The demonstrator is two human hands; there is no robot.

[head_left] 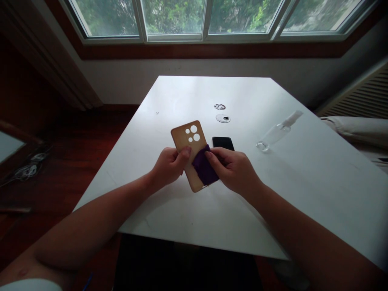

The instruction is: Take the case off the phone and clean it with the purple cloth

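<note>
1. The left hand grips the tan phone case above the white surface, fingers closed on its left edge, thumb on its face.
2. The right hand pinches a purple cloth against the case's lower half.
3. A black phone lies just right of the case.
4. A clear spray bottle lies further right of the case.

A tan phone case, camera holes up, tilted, under a purple cloth, apparently folded.
</note>
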